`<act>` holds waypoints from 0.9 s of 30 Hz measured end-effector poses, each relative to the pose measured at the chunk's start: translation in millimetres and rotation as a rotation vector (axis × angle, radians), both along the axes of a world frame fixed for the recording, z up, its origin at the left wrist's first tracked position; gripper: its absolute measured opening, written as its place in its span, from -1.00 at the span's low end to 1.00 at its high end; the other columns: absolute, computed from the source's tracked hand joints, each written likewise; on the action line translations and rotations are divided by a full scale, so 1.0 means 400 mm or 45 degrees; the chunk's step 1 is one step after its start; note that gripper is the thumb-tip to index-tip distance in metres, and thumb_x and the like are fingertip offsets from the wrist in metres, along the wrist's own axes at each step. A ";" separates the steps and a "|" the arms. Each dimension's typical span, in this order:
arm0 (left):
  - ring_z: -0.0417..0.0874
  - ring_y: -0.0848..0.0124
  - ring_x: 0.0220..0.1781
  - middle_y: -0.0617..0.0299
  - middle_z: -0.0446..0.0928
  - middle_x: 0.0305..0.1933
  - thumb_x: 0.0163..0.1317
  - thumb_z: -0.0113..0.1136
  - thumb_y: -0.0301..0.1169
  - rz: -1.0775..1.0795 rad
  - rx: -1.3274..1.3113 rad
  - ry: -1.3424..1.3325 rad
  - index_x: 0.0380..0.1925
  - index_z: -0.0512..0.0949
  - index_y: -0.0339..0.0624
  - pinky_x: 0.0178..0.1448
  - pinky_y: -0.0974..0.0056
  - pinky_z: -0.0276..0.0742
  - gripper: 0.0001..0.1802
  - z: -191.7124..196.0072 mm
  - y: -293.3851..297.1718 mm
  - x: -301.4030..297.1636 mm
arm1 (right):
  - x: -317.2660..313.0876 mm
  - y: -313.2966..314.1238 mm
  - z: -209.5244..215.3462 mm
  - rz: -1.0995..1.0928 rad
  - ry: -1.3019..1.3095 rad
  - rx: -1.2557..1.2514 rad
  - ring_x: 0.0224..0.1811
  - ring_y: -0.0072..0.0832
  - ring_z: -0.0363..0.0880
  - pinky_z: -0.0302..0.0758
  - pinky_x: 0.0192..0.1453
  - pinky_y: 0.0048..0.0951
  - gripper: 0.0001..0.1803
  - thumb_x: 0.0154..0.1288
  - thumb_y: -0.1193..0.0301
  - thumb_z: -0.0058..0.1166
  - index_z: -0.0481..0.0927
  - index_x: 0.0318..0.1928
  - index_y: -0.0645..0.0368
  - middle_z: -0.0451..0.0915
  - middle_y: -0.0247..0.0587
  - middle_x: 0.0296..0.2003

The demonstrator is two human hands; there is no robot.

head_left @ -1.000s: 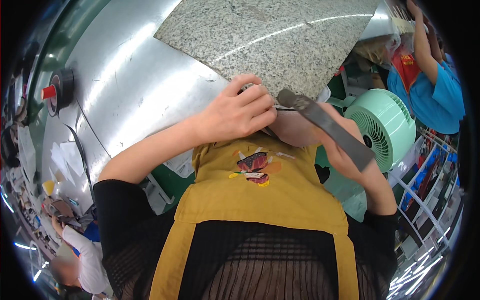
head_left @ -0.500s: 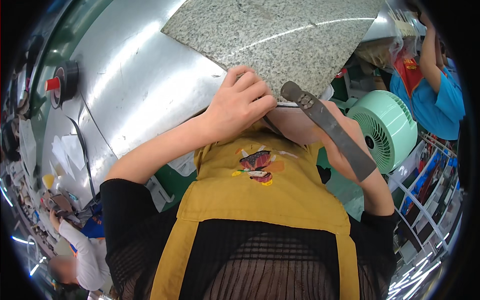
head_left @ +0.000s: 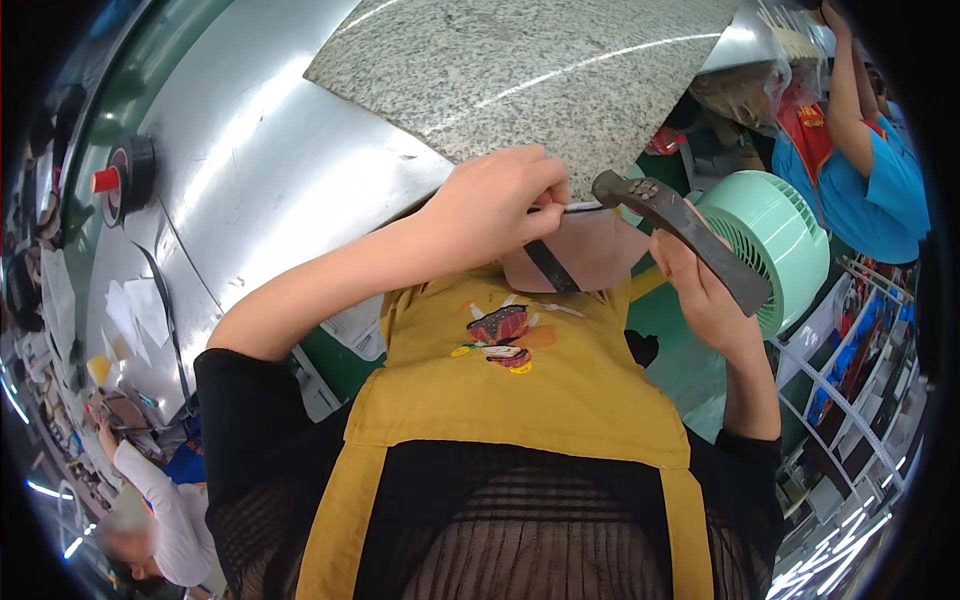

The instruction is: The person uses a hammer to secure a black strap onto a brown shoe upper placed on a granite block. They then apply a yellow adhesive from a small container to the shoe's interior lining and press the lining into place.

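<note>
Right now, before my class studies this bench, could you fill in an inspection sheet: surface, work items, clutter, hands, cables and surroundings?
Surface: shiny metal table, speckled stone slab.
Work items: pinkish piece with a dark strip; dark hammer-like tool.
Clutter: white papers, dark roll at left.
Hands: left hand pinches the piece's upper edge; right hand holds the tool.
Cables: dark cord or strap beside the papers; cannot tell which.
Surroundings: green fan, wire rack, person in blue, person in white.
</note>
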State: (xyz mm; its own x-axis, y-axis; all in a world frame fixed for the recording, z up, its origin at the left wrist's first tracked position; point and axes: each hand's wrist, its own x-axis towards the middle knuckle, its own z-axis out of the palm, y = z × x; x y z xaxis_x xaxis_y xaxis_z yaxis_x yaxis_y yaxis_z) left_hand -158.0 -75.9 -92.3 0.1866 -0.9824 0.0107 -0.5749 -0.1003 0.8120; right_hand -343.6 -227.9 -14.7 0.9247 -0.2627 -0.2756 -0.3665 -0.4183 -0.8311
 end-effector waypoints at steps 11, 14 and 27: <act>0.55 0.27 -0.32 0.28 0.47 -0.32 0.07 0.21 -0.41 -0.101 -0.281 -0.459 -0.29 0.58 -0.05 -0.29 0.22 0.49 -0.83 -0.035 0.014 0.017 | 0.011 0.007 -0.032 0.058 -0.040 0.017 -0.37 -0.50 0.32 0.36 -0.23 -0.48 -0.76 0.39 0.51 -0.15 0.39 0.03 0.33 0.42 -0.21 -0.43; 0.53 0.33 -0.31 0.31 0.46 -0.32 -0.02 0.19 -0.42 -0.196 -0.449 -0.668 -0.29 0.57 -0.07 -0.28 0.25 0.48 -0.77 -0.051 0.018 0.022 | 0.020 0.007 -0.032 0.096 -0.150 -0.075 -0.32 -0.34 0.42 0.42 -0.21 -0.42 -0.72 0.34 0.54 -0.11 0.39 0.05 0.29 0.47 -0.14 -0.34; 0.46 0.34 -0.16 0.35 0.47 -0.27 -0.13 0.22 -0.41 -0.147 -0.495 -0.710 -0.29 0.56 -0.05 -0.04 0.23 0.38 -0.71 -0.056 0.019 0.030 | 0.055 0.035 -0.039 0.291 0.041 -0.351 -0.28 -0.01 0.58 0.50 -0.29 -0.18 -0.72 0.27 0.41 0.01 0.36 -0.04 0.22 0.57 -0.01 -0.30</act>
